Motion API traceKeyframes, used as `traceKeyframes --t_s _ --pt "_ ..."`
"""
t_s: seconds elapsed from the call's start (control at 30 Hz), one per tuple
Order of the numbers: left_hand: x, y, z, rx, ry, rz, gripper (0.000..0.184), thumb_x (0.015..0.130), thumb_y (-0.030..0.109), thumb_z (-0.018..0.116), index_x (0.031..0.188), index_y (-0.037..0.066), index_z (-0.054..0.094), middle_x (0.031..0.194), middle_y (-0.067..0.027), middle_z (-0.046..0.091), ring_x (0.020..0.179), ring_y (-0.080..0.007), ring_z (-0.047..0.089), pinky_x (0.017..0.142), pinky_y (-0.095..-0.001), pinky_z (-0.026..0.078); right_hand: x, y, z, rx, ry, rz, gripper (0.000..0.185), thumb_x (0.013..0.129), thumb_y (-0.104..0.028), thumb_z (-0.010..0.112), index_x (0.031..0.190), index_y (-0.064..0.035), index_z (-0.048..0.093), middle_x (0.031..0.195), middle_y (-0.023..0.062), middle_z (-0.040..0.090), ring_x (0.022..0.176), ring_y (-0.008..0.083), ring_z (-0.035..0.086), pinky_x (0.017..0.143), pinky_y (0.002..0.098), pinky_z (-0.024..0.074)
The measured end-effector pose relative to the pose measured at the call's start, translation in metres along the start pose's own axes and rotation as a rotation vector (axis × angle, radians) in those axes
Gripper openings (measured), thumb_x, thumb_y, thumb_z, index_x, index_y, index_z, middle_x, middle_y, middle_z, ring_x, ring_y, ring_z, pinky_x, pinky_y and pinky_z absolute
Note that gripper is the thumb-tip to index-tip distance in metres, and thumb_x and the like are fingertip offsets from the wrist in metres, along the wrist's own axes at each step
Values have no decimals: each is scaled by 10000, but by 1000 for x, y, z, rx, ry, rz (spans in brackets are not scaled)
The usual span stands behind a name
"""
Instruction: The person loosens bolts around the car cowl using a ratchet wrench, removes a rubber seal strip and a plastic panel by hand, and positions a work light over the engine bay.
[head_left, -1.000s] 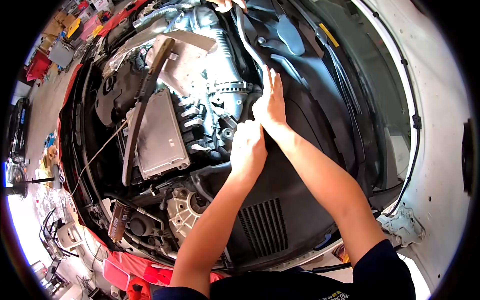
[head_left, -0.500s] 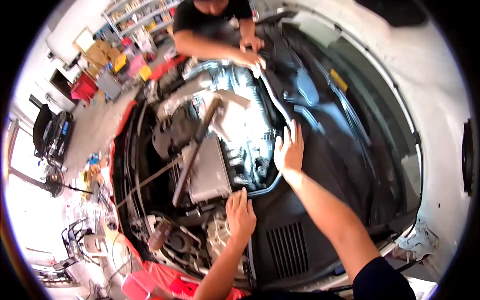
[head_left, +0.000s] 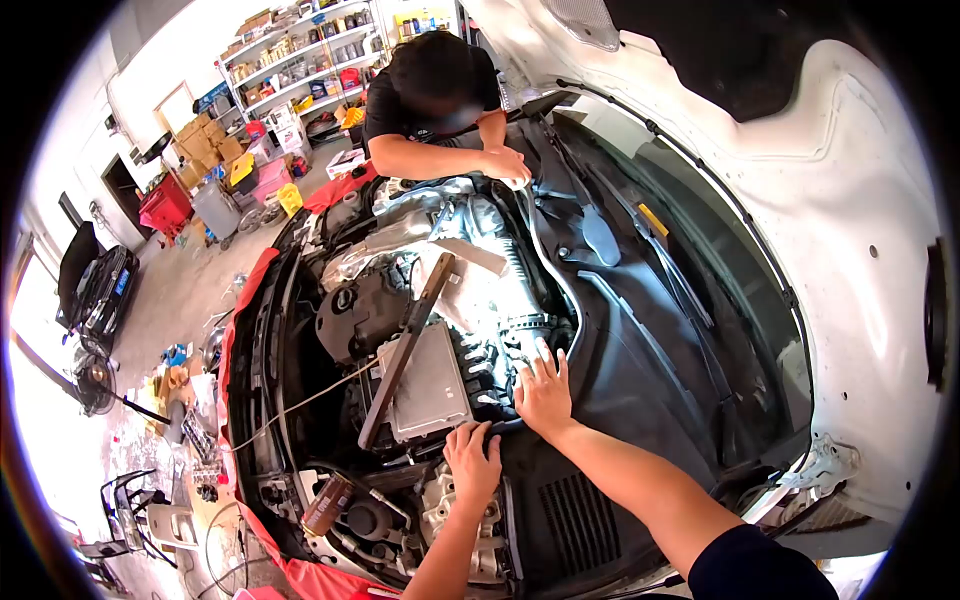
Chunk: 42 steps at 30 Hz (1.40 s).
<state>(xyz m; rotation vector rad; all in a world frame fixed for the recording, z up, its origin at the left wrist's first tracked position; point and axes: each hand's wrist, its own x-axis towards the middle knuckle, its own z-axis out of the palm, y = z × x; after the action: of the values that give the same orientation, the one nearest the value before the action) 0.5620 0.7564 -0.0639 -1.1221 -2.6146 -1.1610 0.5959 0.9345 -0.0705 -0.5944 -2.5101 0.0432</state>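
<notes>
Where the left hand (head_left: 472, 464) lies: palm down by the near edge of a silver finned-edge module (head_left: 432, 398), fingers bent but not clenched; whether the fingertips press on anything, one cannot tell.
Right hand (head_left: 543, 396): open, fingers spread and pointing away from the person, over the near end of the lit engine area; its grip on anything cannot be made out.
Rubber sealing strip (head_left: 546, 260): curving away beyond the right hand, along its right side, up to the co-worker's hands (head_left: 508, 166); a short stretch also shows between the person's two hands.
Long flat bar (head_left: 408, 348): slanting across the module, ahead and left of the left hand.
Plastic engine cover (head_left: 362, 312): farther off, left of the bar.
Aerosol can (head_left: 327, 503): tilted, left of the left hand.
Slatted vent (head_left: 580, 522): on the black cowl panel (head_left: 640, 425), nearer the person than the right hand.
Raised white hood (head_left: 850, 200): well to the right of both hands.
</notes>
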Motion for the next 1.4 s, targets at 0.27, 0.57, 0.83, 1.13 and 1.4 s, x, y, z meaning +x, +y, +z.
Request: traceKeyframes --t_s 0.27,0.57,0.83,1.13,1.4 --pt "-22 -9 24 -178 155 -258 677 804 136 760 1360 -62 428 1327 -255 470 1231 -428 446 1074 -466 357 -10 -11 -21 454 -214 -468 156 843 -261 682 884 -111 676 871 39 632 874 227 636 713 339 532" --pt "-45 19 28 -43 47 -421 841 776 231 773 1453 -39 352 1381 -206 422 1266 -395 382 1090 -516 276 5 -13 -20 653 -555 -277 151 776 -54 728 894 -27 638 929 97 648 884 305 605 791 384 498" --pt "-49 11 36 -207 117 -456 723 713 124 798 1343 -12 469 1359 -183 449 1240 -390 388 1053 -532 275 11 -23 -15 629 -629 -320 152 728 -38 748 855 -32 664 1004 72 630 945 280 568 837 373 465" --pt "-51 5 38 -252 107 -428 723 709 114 807 1331 -16 462 1337 -227 460 1210 -397 420 1034 -523 287 8 -21 -9 631 -638 -210 160 692 -58 778 841 -72 722 894 55 611 854 260 553 762 361 440" --pt "-51 5 36 -318 101 -491 802 674 134 839 1354 -4 439 1345 -235 426 1232 -391 390 1037 -510 283 15 -31 -9 479 -713 -302 208 764 -64 695 965 -87 746 900 43 648 843 264 573 787 375 428"
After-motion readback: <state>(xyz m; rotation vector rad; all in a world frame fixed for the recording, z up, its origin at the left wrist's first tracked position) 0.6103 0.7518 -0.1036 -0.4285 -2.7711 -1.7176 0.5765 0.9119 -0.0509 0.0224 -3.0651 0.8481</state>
